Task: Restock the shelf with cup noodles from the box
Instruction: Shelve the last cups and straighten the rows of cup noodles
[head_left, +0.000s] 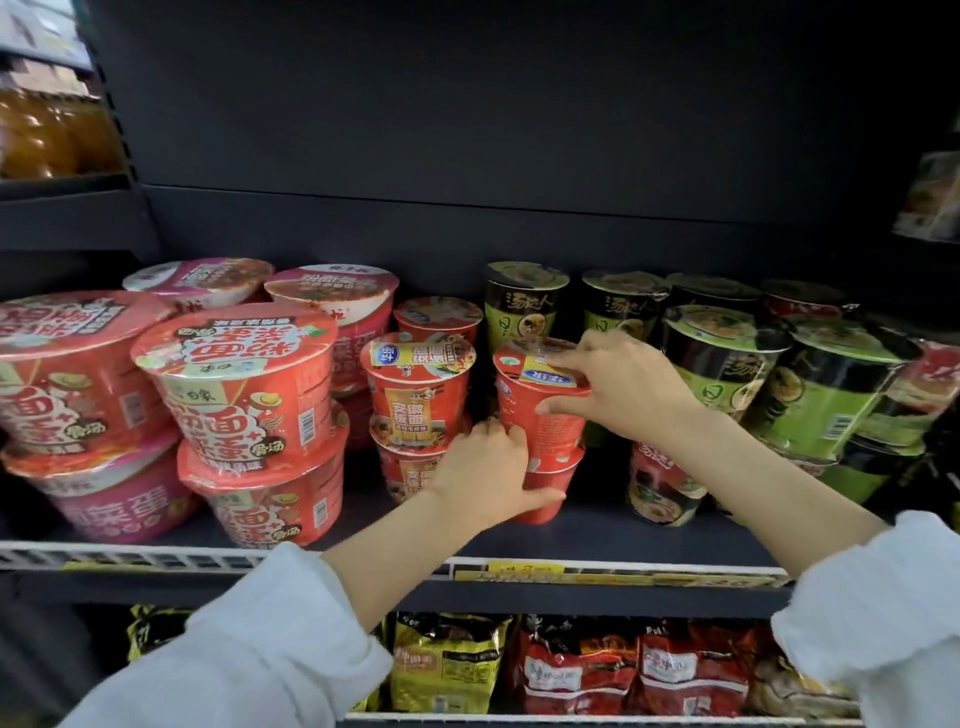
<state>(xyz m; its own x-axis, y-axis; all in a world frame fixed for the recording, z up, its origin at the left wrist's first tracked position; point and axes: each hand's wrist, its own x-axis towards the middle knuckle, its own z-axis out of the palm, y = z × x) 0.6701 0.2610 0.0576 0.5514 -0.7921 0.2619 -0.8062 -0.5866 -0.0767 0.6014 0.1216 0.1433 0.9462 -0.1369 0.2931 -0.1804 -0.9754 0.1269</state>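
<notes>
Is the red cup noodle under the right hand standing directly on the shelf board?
No, the right hand holds the upper red cup, which sits stacked on a lower red cup gripped by the left hand.

Noodle shelf (597, 538) layout

Wide bowls (244, 374) sat stacked on the left, the two-cup stack (543, 415) in the middle, tall cups (727, 374) right, packet noodles (571, 670) on the shelf below.
</notes>
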